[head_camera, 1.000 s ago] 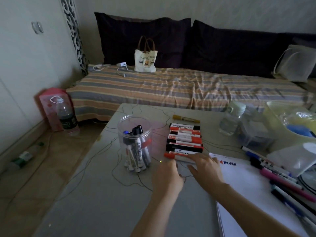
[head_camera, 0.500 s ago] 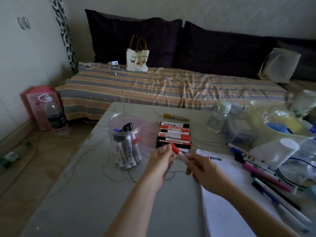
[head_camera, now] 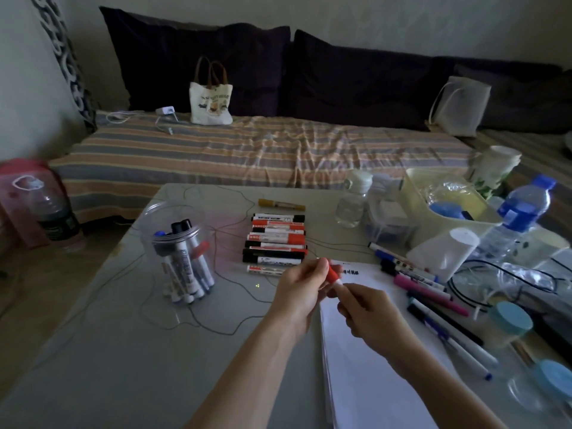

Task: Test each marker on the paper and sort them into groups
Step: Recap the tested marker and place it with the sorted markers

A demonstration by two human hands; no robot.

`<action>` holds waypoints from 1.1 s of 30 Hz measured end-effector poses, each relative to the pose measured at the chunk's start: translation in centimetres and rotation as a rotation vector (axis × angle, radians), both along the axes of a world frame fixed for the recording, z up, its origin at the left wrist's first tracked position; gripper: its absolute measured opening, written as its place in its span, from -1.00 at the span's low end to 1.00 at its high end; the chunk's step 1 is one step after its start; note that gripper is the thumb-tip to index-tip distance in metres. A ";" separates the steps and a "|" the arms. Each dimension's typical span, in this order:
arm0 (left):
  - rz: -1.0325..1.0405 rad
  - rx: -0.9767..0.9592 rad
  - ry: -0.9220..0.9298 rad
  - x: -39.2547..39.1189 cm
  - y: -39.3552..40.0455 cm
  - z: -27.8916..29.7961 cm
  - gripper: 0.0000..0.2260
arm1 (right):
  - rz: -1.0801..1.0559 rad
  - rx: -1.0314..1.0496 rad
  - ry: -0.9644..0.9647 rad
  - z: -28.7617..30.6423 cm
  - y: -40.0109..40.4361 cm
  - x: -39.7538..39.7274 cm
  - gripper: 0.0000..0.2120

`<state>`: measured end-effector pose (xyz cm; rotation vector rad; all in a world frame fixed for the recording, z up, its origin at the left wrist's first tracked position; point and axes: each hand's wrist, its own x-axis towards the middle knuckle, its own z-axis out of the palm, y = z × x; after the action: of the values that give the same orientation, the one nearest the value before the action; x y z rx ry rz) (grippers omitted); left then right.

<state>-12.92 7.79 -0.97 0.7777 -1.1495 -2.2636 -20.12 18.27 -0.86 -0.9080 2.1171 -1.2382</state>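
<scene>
Red-capped marker (head_camera: 332, 274): you hold this white-barrelled marker with both hands above the near edge of the table, between the sorted row and the paper. Its barrel is mostly hidden inside your right hand.
Left hand (head_camera: 298, 289): your fingers and thumb pinch the red cap end.
Right hand (head_camera: 370, 317): curled round the barrel just below the cap, so you look about to pull the cap off; I judge the test stroke is not yet made.
White sheet of paper (head_camera: 371, 360): it lies under your right hand on the grey table (head_camera: 123, 351), with a short line of dark marks near its far edge (head_camera: 349, 271) and the rest bare.
Row of red and black markers (head_camera: 275, 243): these lie side by side on the table just beyond your hands, with a single yellow marker (head_camera: 281, 204) apart at the far end. They read as a group already sorted, though the frame cannot confirm each was tested.
Clear plastic jar (head_camera: 179, 258): several capped markers stand in it, left of the row; whether it is a source or a sorted group I cannot tell.
Loose pens on the right (head_camera: 433, 292): pink, blue and black ones lie scattered beside the paper, near the clutter of bottles.
Progress: roughly midway by my reckoning; you have this marker to test and place, and more may remain.
</scene>
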 end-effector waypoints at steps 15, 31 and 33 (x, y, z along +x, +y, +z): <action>0.022 -0.795 -0.392 -3.0 0.0 -3.6 -0.87 | -0.078 0.094 0.217 -2.5 3.3 -4.9 -0.60; -0.133 -1.390 -0.388 -6.0 -3.2 -10.2 -0.87 | -0.376 -0.239 -0.206 -3.3 0.1 -10.7 -0.73; -0.096 -1.366 -0.326 -6.0 -3.6 -11.0 -0.81 | -0.372 -0.226 -0.127 -4.3 -0.6 -11.5 -0.72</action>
<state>-18.97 4.20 -12.01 0.4622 -2.4032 -0.9063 -31.60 17.63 -5.14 -0.5170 2.1346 -1.7008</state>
